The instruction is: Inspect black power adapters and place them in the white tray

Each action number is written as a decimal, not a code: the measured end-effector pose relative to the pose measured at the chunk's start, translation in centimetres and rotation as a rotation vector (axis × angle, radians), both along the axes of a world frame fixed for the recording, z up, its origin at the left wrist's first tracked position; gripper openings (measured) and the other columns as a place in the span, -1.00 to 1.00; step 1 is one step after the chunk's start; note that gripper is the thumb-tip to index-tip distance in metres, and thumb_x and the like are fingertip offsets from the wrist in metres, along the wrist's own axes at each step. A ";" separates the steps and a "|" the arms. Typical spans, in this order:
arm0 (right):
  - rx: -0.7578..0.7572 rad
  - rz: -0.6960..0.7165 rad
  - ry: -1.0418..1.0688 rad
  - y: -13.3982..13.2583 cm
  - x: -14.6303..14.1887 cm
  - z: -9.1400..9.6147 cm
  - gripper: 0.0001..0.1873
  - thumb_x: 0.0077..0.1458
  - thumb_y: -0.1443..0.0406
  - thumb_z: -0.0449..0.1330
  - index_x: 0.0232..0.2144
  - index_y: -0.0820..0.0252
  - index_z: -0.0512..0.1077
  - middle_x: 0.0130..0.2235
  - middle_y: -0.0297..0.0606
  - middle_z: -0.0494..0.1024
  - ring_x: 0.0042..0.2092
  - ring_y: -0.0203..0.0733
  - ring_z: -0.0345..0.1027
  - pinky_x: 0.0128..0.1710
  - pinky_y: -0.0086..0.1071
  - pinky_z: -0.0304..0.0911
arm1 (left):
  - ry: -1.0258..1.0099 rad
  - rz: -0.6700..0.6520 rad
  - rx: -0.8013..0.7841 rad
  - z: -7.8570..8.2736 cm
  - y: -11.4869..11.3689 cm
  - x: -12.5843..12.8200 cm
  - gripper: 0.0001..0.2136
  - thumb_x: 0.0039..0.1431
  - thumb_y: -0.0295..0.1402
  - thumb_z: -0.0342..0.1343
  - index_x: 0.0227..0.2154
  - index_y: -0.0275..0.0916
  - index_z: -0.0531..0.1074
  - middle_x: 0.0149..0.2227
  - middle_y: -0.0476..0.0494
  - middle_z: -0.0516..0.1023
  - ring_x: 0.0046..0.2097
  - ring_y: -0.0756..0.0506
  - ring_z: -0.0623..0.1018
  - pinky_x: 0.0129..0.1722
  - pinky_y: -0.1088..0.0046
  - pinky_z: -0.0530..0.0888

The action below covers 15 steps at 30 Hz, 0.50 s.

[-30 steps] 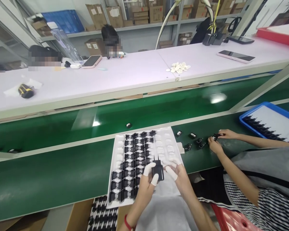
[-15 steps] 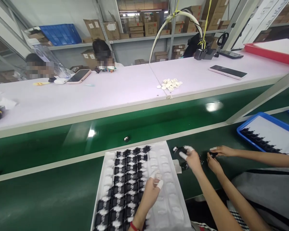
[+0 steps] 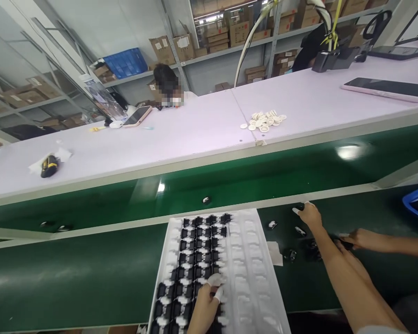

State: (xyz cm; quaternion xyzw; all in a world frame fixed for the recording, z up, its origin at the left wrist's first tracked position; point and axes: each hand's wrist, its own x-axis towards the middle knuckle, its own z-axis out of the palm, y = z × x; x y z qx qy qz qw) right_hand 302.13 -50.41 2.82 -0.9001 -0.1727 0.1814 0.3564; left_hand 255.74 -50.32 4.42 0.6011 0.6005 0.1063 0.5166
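Head view: the left hand (image 3: 205, 308) touched black chargers (image 3: 195, 273) in a white tray (image 3: 256, 287), the right hand (image 3: 310, 216) hovered over the green belt (image 3: 73, 278). Neither grip was clear.

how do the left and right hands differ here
The left hand rests low in view on the white plastic tray, among the black plug chargers, while the right hand reaches farther forward, past the tray, over the green conveyor belt. The left hand is over the tray and the right hand is clear of it. Both are bare-armed, and white finger cots show on the fingers of each.
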 end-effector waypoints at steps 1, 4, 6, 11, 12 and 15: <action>0.033 -0.003 -0.038 -0.7 -0.6 0.3 -0.67 0.24 0.19 0.23 -0.02 0.25 0.43 0.07 -0.13 0.48 0.10 -0.02 0.37 0.12 0.01 0.29 | -0.003 0.005 0.006 -0.1 0.2 0.2 -0.76 -0.08 -0.32 0.20 -0.30 -0.27 0.58 -0.25 -0.26 0.64 -0.13 -0.27 0.59 0.00 0.17 0.47; 0.153 -0.038 -0.146 -4.8 -5.2 1.2 -0.59 0.24 0.13 0.13 0.01 0.30 0.42 0.12 0.00 0.46 0.19 0.07 0.29 0.22 0.03 0.17 | -0.006 0.002 0.054 -0.1 2.7 1.9 -0.86 0.02 -0.36 0.25 -0.33 -0.24 0.56 -0.25 -0.17 0.65 -0.15 -0.20 0.60 0.01 0.17 0.49; 0.209 -0.052 -0.178 -8.8 -10.1 1.4 -0.48 0.23 0.02 0.02 -0.04 0.33 0.45 0.06 0.09 0.51 0.11 0.15 0.36 0.17 0.05 0.22 | 0.005 -0.013 0.122 0.2 5.9 3.8 -0.86 0.15 -0.35 0.23 -0.25 -0.28 0.52 -0.16 -0.14 0.62 -0.09 -0.15 0.59 0.06 0.11 0.47; 0.236 0.177 -0.127 -15.3 -21.1 1.5 -0.58 0.26 -0.04 0.08 -0.17 0.15 0.49 -0.15 -0.15 0.58 -0.14 -0.10 0.48 -0.13 -0.15 0.44 | 0.076 -0.025 0.369 1.4 17.1 10.8 -0.65 0.26 -0.29 0.15 0.08 -0.21 0.38 0.25 -0.24 0.34 0.24 -0.27 0.36 0.23 -0.09 0.32; 0.219 0.252 -0.106 -14.9 -22.0 1.5 -0.70 0.26 0.01 0.13 -0.15 0.01 0.50 -0.08 -0.19 0.57 -0.11 -0.13 0.46 -0.13 -0.23 0.44 | 0.092 -0.039 0.397 1.6 19.0 12.3 -0.61 0.25 -0.29 0.16 0.12 -0.21 0.35 0.29 -0.25 0.28 0.27 -0.31 0.32 0.23 -0.12 0.30; 0.163 0.505 -0.024 -10.3 -22.6 1.2 -0.70 0.30 0.10 0.13 -0.02 0.08 0.44 0.06 -0.15 0.48 -0.03 -0.13 0.42 -0.05 -0.15 0.45 | 0.128 -0.104 0.425 1.4 23.1 16.2 -0.57 0.25 -0.28 0.16 0.15 -0.22 0.32 0.28 -0.26 0.28 0.27 -0.32 0.33 0.22 -0.14 0.31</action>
